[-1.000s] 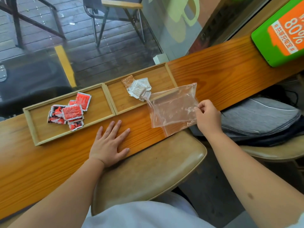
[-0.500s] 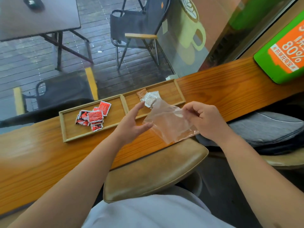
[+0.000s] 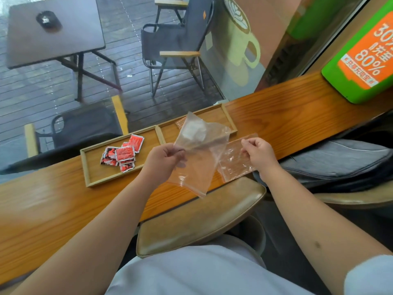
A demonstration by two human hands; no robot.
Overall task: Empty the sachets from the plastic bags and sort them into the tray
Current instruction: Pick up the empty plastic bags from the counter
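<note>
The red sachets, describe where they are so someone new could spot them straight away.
On the wooden counter lies a two-compartment wooden tray. The red sachets are heaped in its left compartment, the only bright red packets; the right compartment's pale sachets show through a clear plastic bag.

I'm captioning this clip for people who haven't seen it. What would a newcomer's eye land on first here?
First the two hands held up over the wooden counter: the left hand pinches one clear plastic bag and the right hand pinches a second bag. Next, the pile of red sachets in the left compartment of the wooden tray. Far right, a bright green and orange box.
</note>
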